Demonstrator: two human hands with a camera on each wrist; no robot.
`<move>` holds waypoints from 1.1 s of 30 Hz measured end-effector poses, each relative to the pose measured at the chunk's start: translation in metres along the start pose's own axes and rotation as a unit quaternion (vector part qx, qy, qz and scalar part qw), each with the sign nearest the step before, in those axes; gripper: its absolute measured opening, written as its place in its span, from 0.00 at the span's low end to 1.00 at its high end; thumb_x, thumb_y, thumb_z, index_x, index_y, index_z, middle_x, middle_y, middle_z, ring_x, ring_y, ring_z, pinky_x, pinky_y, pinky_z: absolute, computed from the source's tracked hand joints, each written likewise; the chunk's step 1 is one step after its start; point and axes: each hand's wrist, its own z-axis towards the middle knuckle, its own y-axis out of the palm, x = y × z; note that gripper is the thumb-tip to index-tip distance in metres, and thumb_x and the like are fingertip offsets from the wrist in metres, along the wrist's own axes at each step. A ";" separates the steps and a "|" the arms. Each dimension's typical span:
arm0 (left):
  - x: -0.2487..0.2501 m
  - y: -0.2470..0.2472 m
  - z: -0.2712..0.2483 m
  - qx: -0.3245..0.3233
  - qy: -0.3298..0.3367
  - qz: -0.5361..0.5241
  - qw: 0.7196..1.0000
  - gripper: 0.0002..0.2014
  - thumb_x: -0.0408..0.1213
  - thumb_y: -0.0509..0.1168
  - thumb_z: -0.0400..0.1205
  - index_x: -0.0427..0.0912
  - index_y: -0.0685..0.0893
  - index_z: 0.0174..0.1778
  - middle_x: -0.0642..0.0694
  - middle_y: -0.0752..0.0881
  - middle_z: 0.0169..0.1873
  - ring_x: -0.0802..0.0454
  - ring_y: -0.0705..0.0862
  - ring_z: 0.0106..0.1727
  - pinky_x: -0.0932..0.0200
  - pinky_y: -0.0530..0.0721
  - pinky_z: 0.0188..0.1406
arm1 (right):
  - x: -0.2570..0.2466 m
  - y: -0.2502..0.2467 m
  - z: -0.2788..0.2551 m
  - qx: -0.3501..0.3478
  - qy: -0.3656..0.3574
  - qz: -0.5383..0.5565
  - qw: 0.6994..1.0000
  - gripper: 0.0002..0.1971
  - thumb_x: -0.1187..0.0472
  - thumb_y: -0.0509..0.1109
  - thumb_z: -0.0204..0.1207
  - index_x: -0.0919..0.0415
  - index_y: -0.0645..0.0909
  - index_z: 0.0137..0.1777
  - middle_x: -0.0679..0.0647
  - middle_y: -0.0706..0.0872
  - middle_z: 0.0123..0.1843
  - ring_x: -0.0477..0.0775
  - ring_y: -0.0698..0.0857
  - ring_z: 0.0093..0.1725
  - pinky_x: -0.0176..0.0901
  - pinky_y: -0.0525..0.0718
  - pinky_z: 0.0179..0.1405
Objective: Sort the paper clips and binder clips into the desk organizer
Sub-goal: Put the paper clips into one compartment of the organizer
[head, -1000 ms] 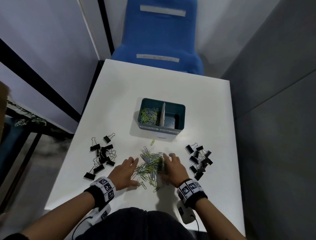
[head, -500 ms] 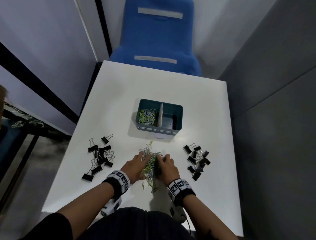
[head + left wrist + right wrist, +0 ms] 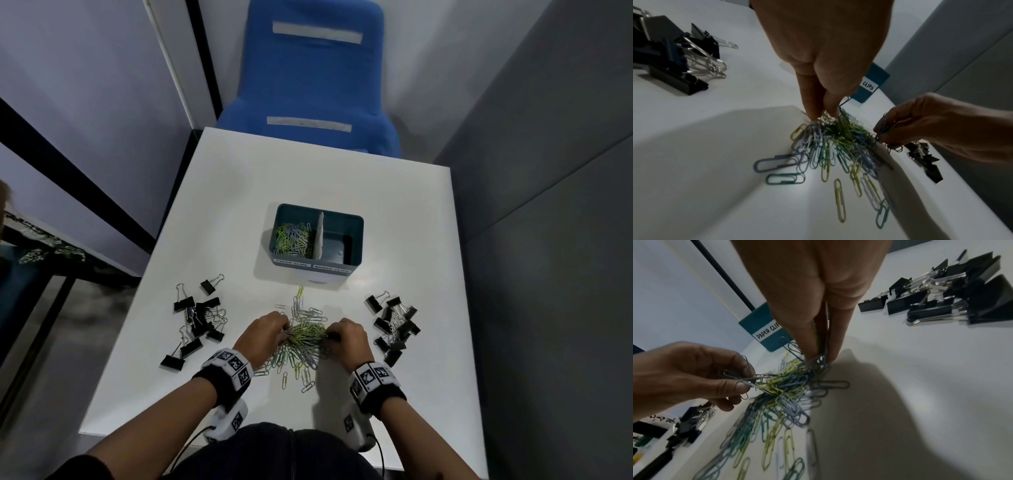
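A pile of coloured paper clips lies on the white table just in front of me. My left hand pinches a bunch of them from the left, fingertips pointing down into the pile. My right hand pinches clips from the right side. Behind the pile stands the teal desk organizer; paper clips fill its left compartment, labelled PAPER CLIPS. Black binder clips lie in two groups, one on the left and one on the right.
A blue chair stands past the table's far edge. Grey partition walls close in on the right and the left. Loose paper clips trail toward the table's near edge.
Both hands have moved inward from flat on either side of the pile and now curl their fingers into it, bunching the paper clips between them.
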 end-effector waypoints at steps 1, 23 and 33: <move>0.001 -0.004 -0.001 0.004 0.007 -0.002 1.000 0.03 0.34 0.69 0.80 0.41 0.82 0.47 0.46 0.83 0.45 0.45 0.82 0.45 0.52 0.79 0.45 | 0.001 -0.002 -0.001 0.007 0.000 0.000 1.000 0.08 0.62 0.75 0.71 0.56 0.90 0.50 0.56 0.88 0.48 0.57 0.85 0.48 0.33 0.71 0.44; 0.051 -0.133 0.080 0.174 -0.014 0.027 0.984 0.13 0.33 0.67 0.81 0.46 0.84 0.61 0.45 0.84 0.51 0.44 0.84 0.47 0.55 0.79 0.41 | -0.096 -0.117 0.048 0.112 -0.118 0.065 0.984 0.05 0.64 0.80 0.68 0.57 0.91 0.43 0.50 0.92 0.45 0.47 0.87 0.43 0.35 0.83 0.47; -0.001 -0.034 -0.002 0.015 -0.063 0.054 0.996 0.14 0.36 0.64 0.81 0.52 0.81 0.62 0.50 0.83 0.54 0.48 0.85 0.53 0.55 0.80 0.48 | -0.119 -0.127 0.111 0.122 -0.063 0.113 0.984 0.17 0.63 0.82 0.67 0.57 0.87 0.56 0.51 0.90 0.49 0.47 0.87 0.47 0.45 0.86 0.56</move>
